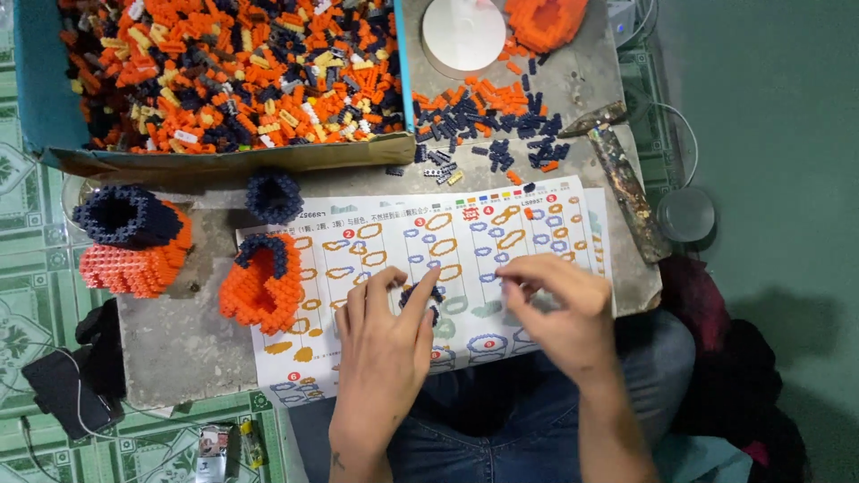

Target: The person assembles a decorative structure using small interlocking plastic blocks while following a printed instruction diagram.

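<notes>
My left hand [385,344] rests on a printed instruction sheet [537,241] and pinches a small dark-blue ring of tiny bricks [420,298] between thumb and fingers. My right hand [559,309] lies just to the right on the same sheet, its fingers curled together near the ring; whether it holds a brick I cannot tell. An orange brick model with a dark-blue rim [262,280] stands left of my left hand. A second orange and dark-blue model [132,241] sits at the slab's left edge, and a small dark-blue ring piece [273,195] stands behind.
A blue box [27,80] full of orange, dark-blue and yellow bricks fills the back left. Loose bricks [488,121] lie behind the sheet, near a white round lid [463,34] and another orange piece [546,20]. A hammer [626,183] lies at right. The grey slab [170,349] rests over my lap.
</notes>
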